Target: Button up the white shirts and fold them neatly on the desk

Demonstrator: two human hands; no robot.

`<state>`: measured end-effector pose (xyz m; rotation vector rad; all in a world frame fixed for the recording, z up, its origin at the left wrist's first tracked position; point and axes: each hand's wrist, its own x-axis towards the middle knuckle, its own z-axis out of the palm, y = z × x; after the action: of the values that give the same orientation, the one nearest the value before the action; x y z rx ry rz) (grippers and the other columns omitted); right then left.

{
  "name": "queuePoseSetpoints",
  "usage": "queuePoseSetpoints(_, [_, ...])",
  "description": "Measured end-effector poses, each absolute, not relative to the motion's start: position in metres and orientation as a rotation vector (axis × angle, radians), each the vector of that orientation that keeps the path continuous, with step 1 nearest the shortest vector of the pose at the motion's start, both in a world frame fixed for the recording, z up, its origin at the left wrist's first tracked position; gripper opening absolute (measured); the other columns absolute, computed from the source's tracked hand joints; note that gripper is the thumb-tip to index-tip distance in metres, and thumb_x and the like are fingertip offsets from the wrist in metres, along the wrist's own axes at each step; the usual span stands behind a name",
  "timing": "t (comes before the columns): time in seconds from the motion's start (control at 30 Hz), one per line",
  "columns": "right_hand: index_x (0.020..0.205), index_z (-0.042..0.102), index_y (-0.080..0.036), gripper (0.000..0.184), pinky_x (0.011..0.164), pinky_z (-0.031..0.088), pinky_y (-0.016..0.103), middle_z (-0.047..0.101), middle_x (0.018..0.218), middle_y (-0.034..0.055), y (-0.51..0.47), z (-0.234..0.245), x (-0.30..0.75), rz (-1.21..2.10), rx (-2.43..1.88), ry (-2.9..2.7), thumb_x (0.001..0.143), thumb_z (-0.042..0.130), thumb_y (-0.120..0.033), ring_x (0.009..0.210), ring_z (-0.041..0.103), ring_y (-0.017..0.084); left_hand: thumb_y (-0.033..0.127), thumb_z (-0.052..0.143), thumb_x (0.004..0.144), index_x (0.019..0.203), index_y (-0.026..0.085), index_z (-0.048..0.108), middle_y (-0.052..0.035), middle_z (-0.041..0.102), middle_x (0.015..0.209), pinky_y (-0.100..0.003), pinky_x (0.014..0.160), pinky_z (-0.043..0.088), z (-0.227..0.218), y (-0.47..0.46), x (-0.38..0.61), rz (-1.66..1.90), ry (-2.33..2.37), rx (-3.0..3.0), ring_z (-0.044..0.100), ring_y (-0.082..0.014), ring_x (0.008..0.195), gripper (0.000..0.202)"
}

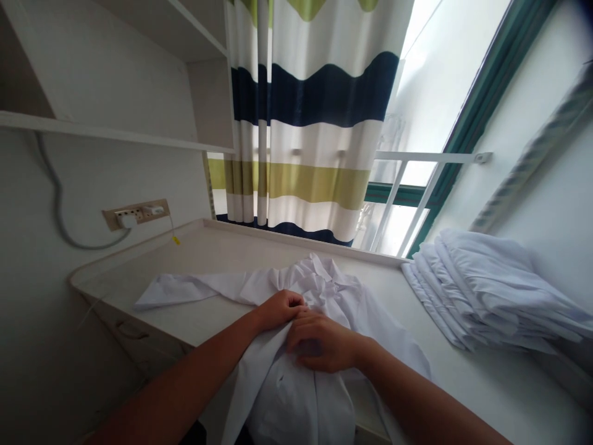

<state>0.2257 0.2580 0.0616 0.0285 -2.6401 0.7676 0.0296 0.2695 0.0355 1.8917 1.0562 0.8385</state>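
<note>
A white shirt [324,290] lies spread on the white desk [204,253], one sleeve stretched out to the left and its lower part hanging over the near edge. My left hand [280,307] pinches the fabric at the shirt's front, fingers closed. My right hand [319,341] sits right next to it, fingers curled on the same cloth. The two hands nearly touch at the shirt's middle.
A stack of folded white garments [482,293] lies on the desk at the right. A striped curtain [315,123] hangs before the window with a white rail [430,157]. A wall socket [136,213] with a cable and shelves [115,133] are at the left.
</note>
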Motion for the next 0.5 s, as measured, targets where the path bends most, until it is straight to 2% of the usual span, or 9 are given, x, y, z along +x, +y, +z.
queuePoseSetpoints(0.1, [0.107,0.072,-0.022,0.026,0.102,0.041,0.039,0.072,0.101,0.0041,0.261,0.057,0.224,0.728,0.022,-2.708,0.083,0.073,-0.034,0.100,0.060,0.022,0.035,0.060,0.083,0.064,0.015,0.056,0.0030,0.052,0.062,-0.024,0.063,0.039,0.035,0.269,0.033,0.848,1.080,1.908,0.046,-0.0124,0.065,0.028])
queuePoseSetpoints(0.2, [0.104,0.075,-0.024,0.024,0.105,0.038,0.038,0.071,0.099,0.0025,0.263,0.057,0.225,0.698,-0.004,-2.745,0.082,0.077,-0.034,0.102,0.060,0.021,0.039,0.057,0.087,0.070,0.015,0.060,0.0025,0.055,0.063,-0.024,0.062,0.040,0.039,0.270,0.032,0.863,1.127,1.909,0.048,-0.0121,0.062,0.030])
queuePoseSetpoints(0.33, [0.097,0.076,-0.022,0.019,0.099,0.041,0.033,0.069,0.094,0.0019,0.266,0.057,0.228,0.775,-0.047,-2.745,0.082,0.079,-0.033,0.097,0.062,0.019,0.047,0.047,0.095,0.084,0.016,0.059,0.0050,0.049,0.062,-0.024,0.053,0.033,0.063,0.254,0.022,0.956,1.282,1.891,0.041,-0.0107,0.052,0.035])
queuePoseSetpoints(0.43, [0.092,0.074,-0.020,0.016,0.091,0.044,0.030,0.067,0.088,0.0003,0.268,0.056,0.230,0.872,-0.128,-2.723,0.080,0.081,-0.028,0.086,0.062,0.016,0.047,0.051,0.095,0.074,0.018,0.054,0.0051,0.046,0.064,-0.025,0.058,0.032,0.085,0.216,0.015,1.029,1.404,1.938,0.041,-0.0115,0.060,0.036])
queuePoseSetpoints(0.5, [0.095,0.071,-0.019,0.021,0.077,0.045,0.026,0.065,0.083,-0.0010,0.268,0.056,0.230,0.927,-0.257,-2.692,0.077,0.082,-0.024,0.076,0.059,0.014,0.045,0.050,0.097,0.069,0.018,0.055,0.0043,0.047,0.062,-0.026,0.060,0.032,0.093,0.185,0.016,0.862,1.403,2.080,0.043,-0.0120,0.061,0.039])
